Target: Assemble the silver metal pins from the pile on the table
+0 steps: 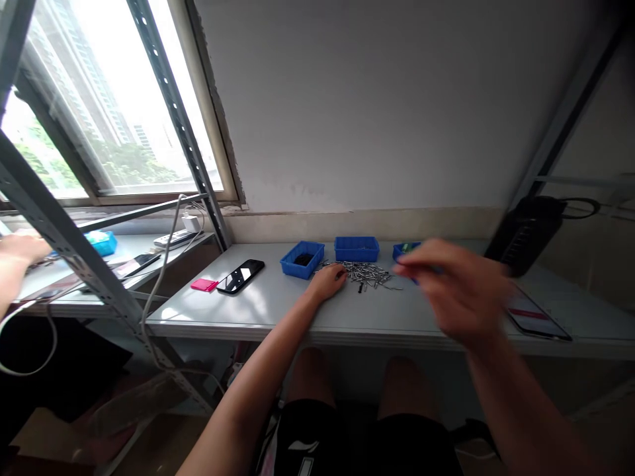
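a pile of small metal pieces (368, 272) lies loose on the table (278, 314), in front of the middle blue box (356, 254). the left hand (327, 282) rests at the pile's left edge, fingers curled, with something small and dark at the fingertips; i cannot tell whether it is pinched. a short black piece (360, 288) lies at the near edge of the pile. the right hand (459, 291) is raised to the right of the pile, too blurred to tell whether its fingers grip anything. behind its fingers sits the right blue box (397, 252), with something green inside. the left blue box (296, 269) holds dark bits. farther left lie a black phone (241, 276) and a flat pink thing (204, 284). at far left, another person's hand (24, 251) shows by a second table.
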Tool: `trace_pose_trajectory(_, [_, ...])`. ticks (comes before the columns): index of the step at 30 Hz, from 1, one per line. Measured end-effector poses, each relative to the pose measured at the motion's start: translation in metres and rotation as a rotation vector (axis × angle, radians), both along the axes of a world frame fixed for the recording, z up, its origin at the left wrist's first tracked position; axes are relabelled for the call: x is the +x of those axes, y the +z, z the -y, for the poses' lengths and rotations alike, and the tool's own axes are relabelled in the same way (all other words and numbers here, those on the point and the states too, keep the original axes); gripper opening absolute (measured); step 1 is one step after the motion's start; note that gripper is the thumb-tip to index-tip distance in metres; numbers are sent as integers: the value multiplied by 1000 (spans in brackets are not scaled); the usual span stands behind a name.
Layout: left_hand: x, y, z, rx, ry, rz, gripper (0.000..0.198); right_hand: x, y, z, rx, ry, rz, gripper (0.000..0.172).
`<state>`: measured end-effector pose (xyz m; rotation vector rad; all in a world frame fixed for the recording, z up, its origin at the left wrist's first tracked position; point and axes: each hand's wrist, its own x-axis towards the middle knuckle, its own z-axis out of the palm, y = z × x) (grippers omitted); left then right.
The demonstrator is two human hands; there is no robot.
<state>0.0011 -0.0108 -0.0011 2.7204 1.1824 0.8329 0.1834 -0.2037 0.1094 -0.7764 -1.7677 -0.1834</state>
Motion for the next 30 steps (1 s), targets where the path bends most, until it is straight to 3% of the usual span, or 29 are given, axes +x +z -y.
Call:
trace_pose_trajectory(2, [0, 1, 0, 5, -8, 4, 20, -6, -8, -47, -192, -72, -42, 23])
trace_pose_trajectory(4, [0, 2, -1, 11, -10, 12, 20, -9, -36, -100, -380, -132, -60, 40])
trace_pose_trajectory(6, [-1, 2, -1, 19, -12, 18, 19, -9, -67, -140, -444, -140, -33, 47])
trace_pose_trajectory(8, [-1, 2, -2, 29, -12, 20, 19, -7, -90, -161, -477, -141, -15, 52])
trace_pose_trajectory(11, [-1, 3, -1, 47, -16, 28, 20, -1, -109, -167, -477, -183, -33, 50])
trace_pose_trajectory(14, [-1, 4, 1, 65, -24, 53, 22, 6, -116, -165, -447, -210, -35, 46])
trace_pose_trajectory(21, [-1, 5, 1, 88, -24, 122, 26, 8, -125, -175, -470, -90, 139, 30])
trace_pose_trajectory(30, [0, 3, -1, 100, -20, 120, 26, 13, -127, -176, -486, -50, 119, 22])
